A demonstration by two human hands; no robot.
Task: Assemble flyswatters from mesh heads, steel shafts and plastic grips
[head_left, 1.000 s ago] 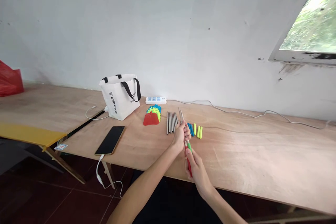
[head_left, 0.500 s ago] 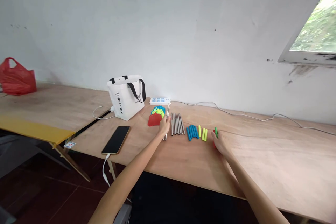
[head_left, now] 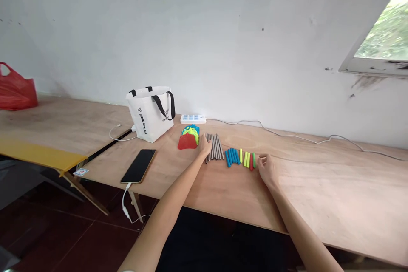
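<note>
Several grey metal tubes (head_left: 217,148) lie side by side on the wooden table. My left hand (head_left: 205,146) is at the left end of that row, its fingers closed round the outermost tube and hiding part of it. Right of the tubes are several blue sticks (head_left: 232,157) and several yellow sticks (head_left: 245,159). A red stick (head_left: 251,162) and a green stick (head_left: 254,160) end the row. Just right of the green one, my right hand (head_left: 267,171) rests with loosely bent fingers, holding nothing visible. Behind my left hand lies a pile of red, yellow and blue flat pieces (head_left: 187,141).
A white bag (head_left: 149,119) with black handles and a power strip (head_left: 193,119) stand near the wall. A phone (head_left: 138,166) with a white cable lies at the table's left front. A red plastic bag (head_left: 17,90) sits on the other table (head_left: 63,121).
My left hand has brought the thin metal tubes right and down beside the row. My right hand has let go of the red and green sticks, which now lie beside the yellow ones.
</note>
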